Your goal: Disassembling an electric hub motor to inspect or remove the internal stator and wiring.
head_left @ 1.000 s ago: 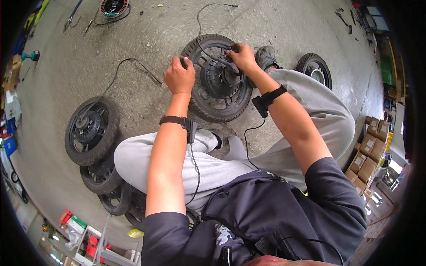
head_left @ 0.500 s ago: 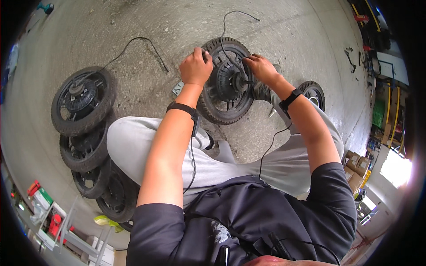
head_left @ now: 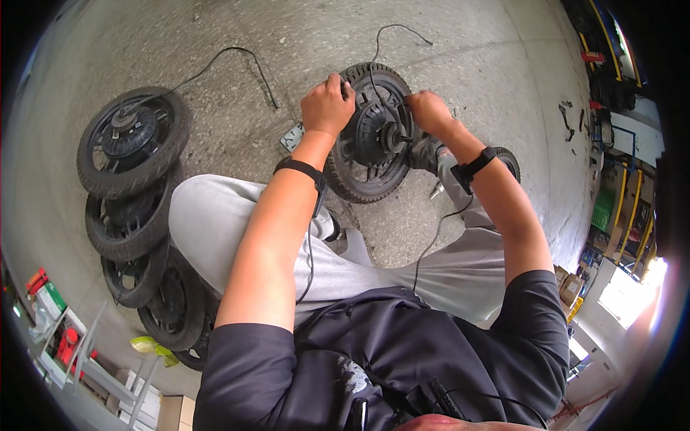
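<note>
Black hub-motor wheel (head_left: pixel 370 135) on floor (head_left: pixel 402 226); left hand (head_left: pixel 329 105) at its 10 o'clock, right hand (head_left: pixel 430 113) at 2. Axle (head_left: pixel 407 138) points toward 3, right hand nearer it. Both hands curled; whether gripping tyre (head_left: pixel 352 193), cannot tell.

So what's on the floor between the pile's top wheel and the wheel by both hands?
In the head view: a dark cable and a pale flat piece. The left forearm hides some floor.

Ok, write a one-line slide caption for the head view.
Left hand and right hand at a black spoked wheel with a trailing cable, more wheels overlapping on the floor at left.
</note>
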`<state>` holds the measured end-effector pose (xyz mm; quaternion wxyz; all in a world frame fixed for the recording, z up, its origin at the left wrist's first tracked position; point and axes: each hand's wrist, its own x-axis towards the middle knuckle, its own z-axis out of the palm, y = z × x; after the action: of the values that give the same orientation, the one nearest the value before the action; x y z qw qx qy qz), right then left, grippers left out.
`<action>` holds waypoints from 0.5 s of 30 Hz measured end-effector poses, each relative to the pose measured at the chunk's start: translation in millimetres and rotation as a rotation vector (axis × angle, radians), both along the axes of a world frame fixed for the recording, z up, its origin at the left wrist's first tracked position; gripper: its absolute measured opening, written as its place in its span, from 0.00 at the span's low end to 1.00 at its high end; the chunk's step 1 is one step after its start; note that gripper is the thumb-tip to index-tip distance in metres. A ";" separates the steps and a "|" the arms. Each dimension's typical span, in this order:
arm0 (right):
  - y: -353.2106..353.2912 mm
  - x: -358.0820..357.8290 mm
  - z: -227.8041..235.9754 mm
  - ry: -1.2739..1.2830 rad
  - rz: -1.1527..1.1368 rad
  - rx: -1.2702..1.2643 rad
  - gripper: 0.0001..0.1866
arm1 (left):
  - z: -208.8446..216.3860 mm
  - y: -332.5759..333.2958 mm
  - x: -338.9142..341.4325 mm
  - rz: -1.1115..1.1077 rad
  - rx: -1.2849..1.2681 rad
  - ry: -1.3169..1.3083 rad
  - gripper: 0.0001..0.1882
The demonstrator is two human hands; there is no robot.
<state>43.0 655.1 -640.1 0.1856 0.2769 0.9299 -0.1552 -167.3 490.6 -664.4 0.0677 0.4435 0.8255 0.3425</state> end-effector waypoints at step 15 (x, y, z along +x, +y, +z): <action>-3.5 8.9 -9.3 0.171 -0.235 0.015 0.15 | -0.8 4.5 2.9 -0.009 0.002 -0.020 0.10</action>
<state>51.9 651.6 -649.5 0.0843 0.3712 0.9046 -0.1920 -164.5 495.0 -665.2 0.0772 0.4438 0.8224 0.3473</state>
